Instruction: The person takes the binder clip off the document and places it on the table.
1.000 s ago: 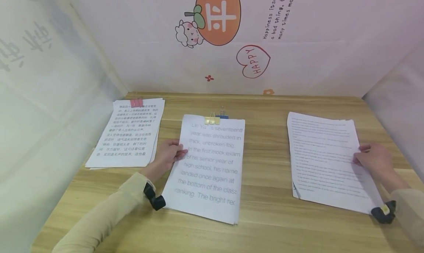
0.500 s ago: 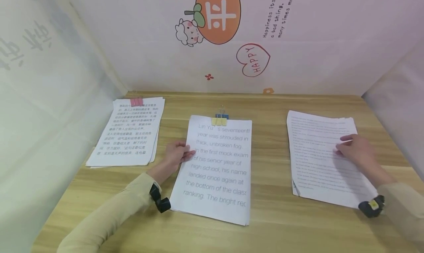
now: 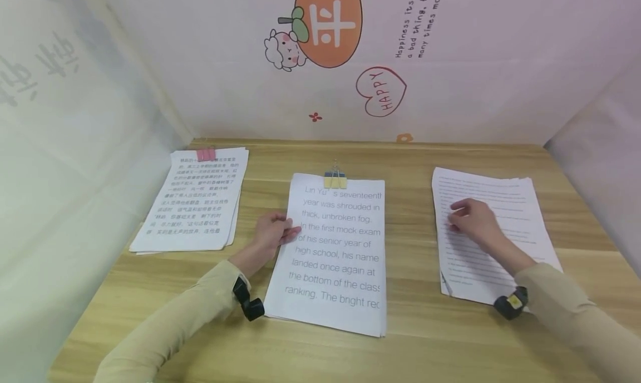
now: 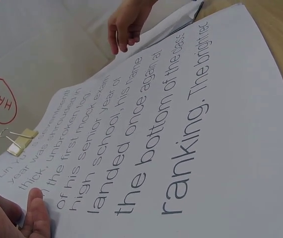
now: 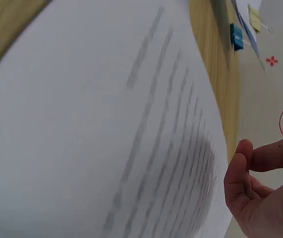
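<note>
My left hand (image 3: 270, 232) grips the left edge of the middle paper stack (image 3: 333, 260), printed in large English type. A yellow binder clip (image 3: 335, 182) holds its top edge, and a blue binder clip (image 5: 237, 37) shows just behind it. On the right lies a paper stack (image 3: 506, 205) with small print and no clip in sight. My right hand (image 3: 473, 221) hovers over that stack near its left side. In the right wrist view, its thumb and index fingertip (image 5: 245, 148) meet, with nothing seen between them.
A third paper stack (image 3: 187, 205) with Chinese text lies at the back left under a pink binder clip (image 3: 206, 153). The wooden tabletop (image 3: 405, 310) meets a printed white curtain (image 3: 225, 93) at the back and sides.
My left hand has slid the middle stack right, bringing the yellow clip in front of the blue one. My right hand has left the right stack's right edge and moved left across it.
</note>
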Tool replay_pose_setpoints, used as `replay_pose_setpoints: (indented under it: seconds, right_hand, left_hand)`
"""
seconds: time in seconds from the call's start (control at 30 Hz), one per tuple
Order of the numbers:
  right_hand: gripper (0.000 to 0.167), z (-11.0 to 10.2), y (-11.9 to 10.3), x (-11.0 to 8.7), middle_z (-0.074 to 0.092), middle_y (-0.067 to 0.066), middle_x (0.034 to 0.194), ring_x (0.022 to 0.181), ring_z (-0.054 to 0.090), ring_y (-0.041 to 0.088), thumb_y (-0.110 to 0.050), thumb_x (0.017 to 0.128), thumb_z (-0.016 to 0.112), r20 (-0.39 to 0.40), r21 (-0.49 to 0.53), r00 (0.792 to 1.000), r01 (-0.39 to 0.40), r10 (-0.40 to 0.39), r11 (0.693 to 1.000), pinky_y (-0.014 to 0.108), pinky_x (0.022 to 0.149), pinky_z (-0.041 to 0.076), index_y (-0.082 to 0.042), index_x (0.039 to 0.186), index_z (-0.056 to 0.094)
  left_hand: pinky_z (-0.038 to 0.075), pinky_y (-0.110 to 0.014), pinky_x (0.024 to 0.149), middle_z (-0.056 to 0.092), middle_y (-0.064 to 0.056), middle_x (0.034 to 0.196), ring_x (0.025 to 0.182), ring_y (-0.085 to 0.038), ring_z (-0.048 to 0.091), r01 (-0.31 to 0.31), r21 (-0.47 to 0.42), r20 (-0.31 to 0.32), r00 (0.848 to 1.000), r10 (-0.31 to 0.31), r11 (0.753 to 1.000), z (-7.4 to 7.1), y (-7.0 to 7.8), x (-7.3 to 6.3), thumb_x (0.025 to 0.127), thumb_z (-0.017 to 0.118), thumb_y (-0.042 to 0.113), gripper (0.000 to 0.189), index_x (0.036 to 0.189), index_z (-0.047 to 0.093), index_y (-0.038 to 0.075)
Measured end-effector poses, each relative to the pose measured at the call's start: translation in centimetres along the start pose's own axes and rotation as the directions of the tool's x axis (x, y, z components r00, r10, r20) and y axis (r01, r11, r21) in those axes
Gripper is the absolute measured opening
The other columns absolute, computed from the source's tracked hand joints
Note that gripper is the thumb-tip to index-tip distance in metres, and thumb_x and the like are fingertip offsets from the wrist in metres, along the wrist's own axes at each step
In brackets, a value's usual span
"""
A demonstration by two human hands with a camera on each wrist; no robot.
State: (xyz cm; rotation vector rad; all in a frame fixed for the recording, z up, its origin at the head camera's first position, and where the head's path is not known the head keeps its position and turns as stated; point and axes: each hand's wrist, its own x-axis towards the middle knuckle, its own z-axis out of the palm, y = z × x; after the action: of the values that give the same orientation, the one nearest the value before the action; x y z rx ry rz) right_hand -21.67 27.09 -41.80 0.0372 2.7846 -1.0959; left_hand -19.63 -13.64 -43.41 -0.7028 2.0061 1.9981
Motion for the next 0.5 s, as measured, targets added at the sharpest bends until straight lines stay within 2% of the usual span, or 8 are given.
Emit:
replay_pose_setpoints:
  seconds: [0.1, 0.27, 0.5]
  right_hand:
    - [0.042, 2.1, -2.0, 0.3, 0.059, 0.032, 0.105, 0.067, 0.062, 0.007, -0.004, 0.087, 0.054, 0.074, 0.064, 0.997, 0.001, -0.006, 0.998, 0.020, 0.061, 0.056, 0.018, 0.122, 0.046]
    - [0.043, 4.7, -4.4, 0.5, 0.059, 0.028, 0.111, 0.071, 0.063, 0.008, -0.012, 0.093, 0.052, 0.176, 0.120, 0.984, -0.027, 0.005, 0.992, 0.022, 0.066, 0.057, 0.013, 0.127, 0.046]
    - [0.042, 6.6, -5.6, 0.7, 0.059, 0.029, 0.115, 0.071, 0.064, 0.010, -0.021, 0.101, 0.039, 0.212, 0.226, 0.977, -0.016, -0.033, 0.974, 0.023, 0.068, 0.058, 0.013, 0.125, 0.049]
  left_hand:
    - [0.057, -0.019, 0.069, 0.059, -0.017, 0.101, 0.074, -0.010, 0.067, -0.001, -0.003, 0.002, 1.000, 0.001, 1.000, 0.1, -0.1, 0.0, 0.093, 0.054, 0.002, 0.029, 0.121, 0.051, -0.002]
    - [0.058, -0.021, 0.070, 0.059, -0.017, 0.104, 0.074, -0.011, 0.068, -0.008, -0.012, 0.014, 1.000, 0.008, 1.000, 0.4, -0.2, 0.0, 0.093, 0.055, 0.002, 0.029, 0.121, 0.052, -0.002]
    - [0.057, -0.020, 0.069, 0.059, -0.016, 0.099, 0.071, -0.009, 0.067, -0.018, -0.037, 0.017, 1.000, 0.019, 0.999, 0.3, -0.3, -0.1, 0.093, 0.054, 0.002, 0.027, 0.120, 0.051, -0.003]
